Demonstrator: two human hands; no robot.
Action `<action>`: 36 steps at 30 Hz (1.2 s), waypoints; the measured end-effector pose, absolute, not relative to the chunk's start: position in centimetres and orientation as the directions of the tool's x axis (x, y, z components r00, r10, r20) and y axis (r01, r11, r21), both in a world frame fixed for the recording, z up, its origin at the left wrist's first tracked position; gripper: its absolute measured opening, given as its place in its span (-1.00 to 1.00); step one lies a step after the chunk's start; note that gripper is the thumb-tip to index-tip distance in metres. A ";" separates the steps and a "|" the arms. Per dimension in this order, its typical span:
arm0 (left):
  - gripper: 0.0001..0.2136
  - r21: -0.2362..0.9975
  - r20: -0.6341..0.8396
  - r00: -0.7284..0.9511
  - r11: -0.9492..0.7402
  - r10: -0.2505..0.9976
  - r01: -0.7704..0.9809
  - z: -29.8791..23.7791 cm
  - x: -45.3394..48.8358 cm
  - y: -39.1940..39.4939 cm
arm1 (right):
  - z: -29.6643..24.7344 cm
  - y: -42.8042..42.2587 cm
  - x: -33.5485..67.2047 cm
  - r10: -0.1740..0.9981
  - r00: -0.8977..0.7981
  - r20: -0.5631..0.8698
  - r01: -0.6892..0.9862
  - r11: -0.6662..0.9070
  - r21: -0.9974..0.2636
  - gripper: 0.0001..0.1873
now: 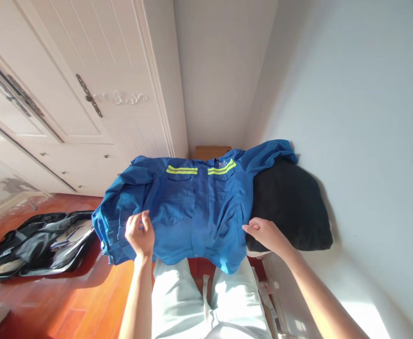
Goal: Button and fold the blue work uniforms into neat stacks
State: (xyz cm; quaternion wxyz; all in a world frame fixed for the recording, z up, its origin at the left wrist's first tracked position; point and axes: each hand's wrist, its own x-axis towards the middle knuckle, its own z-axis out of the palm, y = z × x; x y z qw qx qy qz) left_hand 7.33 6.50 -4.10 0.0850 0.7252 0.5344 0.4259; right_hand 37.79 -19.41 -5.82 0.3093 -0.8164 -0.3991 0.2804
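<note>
A blue work jacket [192, 207] with yellow reflective stripes across the chest lies spread out in front of me, front side up. My left hand [140, 234] is curled on the jacket's left side, fingers pinching the fabric near the sleeve. My right hand [265, 234] pinches the jacket's right edge where it meets a black cushion [291, 212]. The jacket's right sleeve drapes over that cushion. Pale trousers [206, 301] lie under the jacket's lower hem.
An open black bag [36, 247] with items inside lies on the red-brown wooden floor [86, 306] at the left. A white wardrobe [86, 94] with metal handles stands behind. A white wall [351, 117] runs along the right. A small wooden piece [211, 151] sits behind the jacket.
</note>
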 end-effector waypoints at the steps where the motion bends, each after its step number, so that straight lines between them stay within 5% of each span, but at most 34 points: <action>1: -0.63 0.627 0.471 -0.008 -0.328 0.882 0.707 -4.8 5.9 5.1 | -5.9 -19.2 37.2 0.814 0.529 -0.238 0.468 -0.514 -0.719 -0.62; 4: -0.64 0.734 0.247 0.013 -0.196 0.969 0.650 -7.7 2.3 2.8 | -6.4 -18.5 35.5 0.764 0.566 -0.310 0.396 -0.582 -0.710 -0.62; 8: -0.46 0.833 -0.064 0.175 -0.044 0.983 0.552 -11.6 0.4 3.4 | -6.8 -18.4 33.8 0.769 0.593 -0.238 0.332 -0.503 -0.798 -0.62; 14: -0.38 0.791 -0.046 0.116 -0.035 0.992 0.610 -12.8 0.2 5.5 | -6.1 -19.7 32.0 0.730 0.612 -0.303 -0.187 -0.240 -0.953 -0.57; 20: -0.39 0.792 -0.041 0.106 -0.033 0.994 0.610 -13.1 0.4 6.0 | -5.0 -20.1 33.2 0.709 0.496 -0.501 -0.381 -0.341 -0.859 -0.39; 24: -0.45 0.763 -0.007 0.022 -0.008 1.000 0.647 -13.2 0.3 6.0 | -3.7 -20.5 34.7 0.715 0.485 -0.503 -0.300 -0.404 -0.864 -0.39; 29: -0.57 0.842 -0.180 0.181 0.057 0.967 0.537 -12.7 -0.7 5.9 | -2.3 -21.4 36.5 0.653 0.629 -0.422 -0.125 -0.451 -0.884 -0.49; 36: -0.43 0.936 -0.350 0.091 0.345 0.932 0.067 -12.1 -3.5 3.8 | -3.5 -24.1 38.8 0.588 0.742 -0.320 0.025 -0.503 -0.864 -0.46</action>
